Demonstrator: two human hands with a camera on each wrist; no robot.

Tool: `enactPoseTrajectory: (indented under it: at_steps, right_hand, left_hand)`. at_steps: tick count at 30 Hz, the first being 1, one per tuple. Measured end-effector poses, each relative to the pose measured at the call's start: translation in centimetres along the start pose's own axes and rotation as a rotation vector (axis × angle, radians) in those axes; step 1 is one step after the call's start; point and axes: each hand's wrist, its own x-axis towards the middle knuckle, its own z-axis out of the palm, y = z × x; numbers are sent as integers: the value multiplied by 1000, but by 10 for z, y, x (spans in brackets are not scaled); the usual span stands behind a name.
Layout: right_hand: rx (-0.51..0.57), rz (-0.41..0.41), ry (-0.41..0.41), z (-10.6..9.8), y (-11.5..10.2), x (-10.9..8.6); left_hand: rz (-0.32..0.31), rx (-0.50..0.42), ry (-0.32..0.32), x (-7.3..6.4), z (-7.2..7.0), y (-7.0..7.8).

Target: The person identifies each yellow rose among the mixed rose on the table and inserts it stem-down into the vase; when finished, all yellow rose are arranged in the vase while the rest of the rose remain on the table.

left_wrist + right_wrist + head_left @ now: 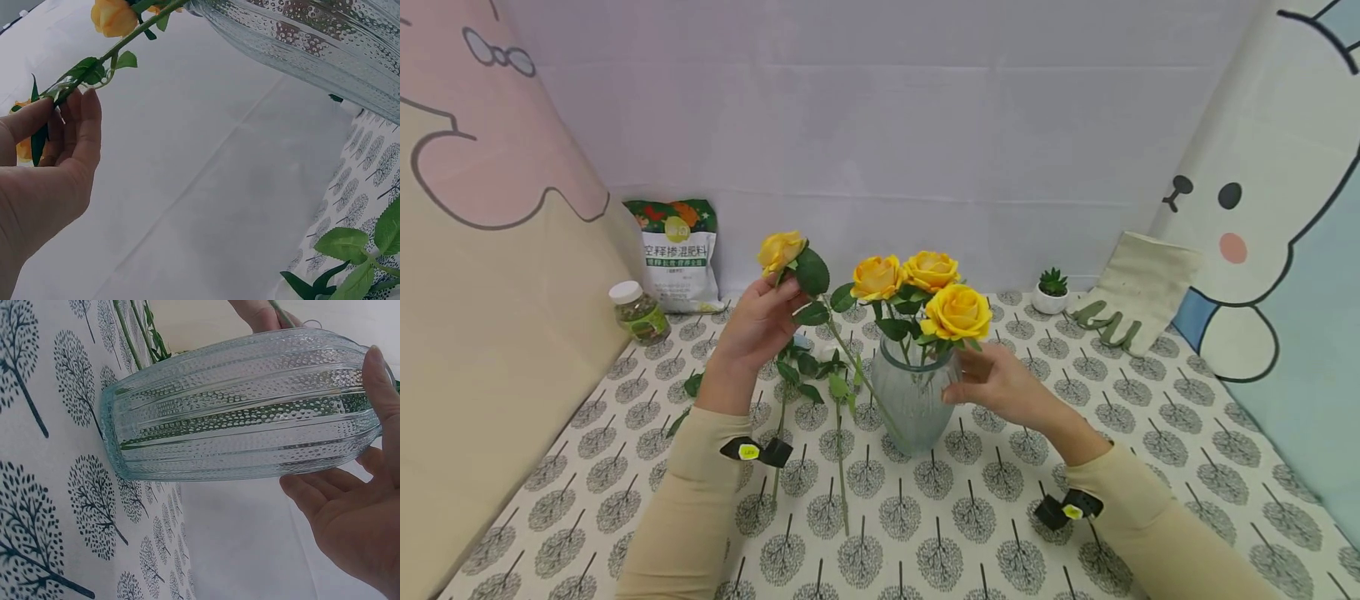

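My left hand (758, 321) pinches the stem of a yellow rose (781, 252) just below its bloom, left of the vase. That rose's stem (140, 29) slants down to the right and overlaps the vase's left side in the head view. A ribbed, clear glass vase (912, 404) stands upright on the table, holding three yellow roses (958, 312). At the vase's right side, my right hand (1000, 385) holds it near the neck. In the right wrist view the thumb (379, 381) lies on the glass and the fingers (319, 490) reach round the other side.
Several leafy stems (840, 450) lie on the tree-patterned cloth (940, 562) left of the vase. Back left are a fertilizer bag (679, 258) and a white-lidded jar (640, 315). A small potted succulent (1050, 293) and gloves (1138, 287) sit back right.
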Motion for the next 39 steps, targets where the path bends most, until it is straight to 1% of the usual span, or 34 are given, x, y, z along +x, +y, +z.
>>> enactPoseTrajectory:
  at_steps: [4, 9, 13, 15, 18, 23, 26, 29, 33, 37, 39]
  right_hand:
    - [-11, -4, 3, 0, 0, 0]
    - [-3, -6, -2, 0, -1, 0]
    - [5, -4, -5, 0, -1, 0]
    - [6, -3, -5, 0, 0, 0]
    - [4, -2, -3, 0, -1, 0]
    - [5, 0, -2, 0, 0, 0]
    - [6, 3, -2, 0, 0, 0]
    - [9, 11, -2, 1, 0, 0]
    - [10, 16, -1, 1, -1, 0]
    - [9, 3, -3, 0, 1, 0]
    - [11, -5, -6, 0, 1, 1]
  left_hand:
    - [2, -47, -29, -1, 0, 1]
    - [7, -26, -36, -3, -1, 1]
    - [34, -50, -80, -4, -1, 1]
    - [51, -80, -104, -5, -1, 1]
    - [75, -91, -126, -7, 0, 2]
    - [90, -112, -159, -8, 2, 3]
    - [88, -136, -155, -8, 4, 5]
    - [102, -144, -124, -9, 6, 7]
    - [158, -169, -94, -10, 10, 9]
    - [224, -259, -100, -9, 14, 13]
    - [242, -314, -109, -9, 17, 15]
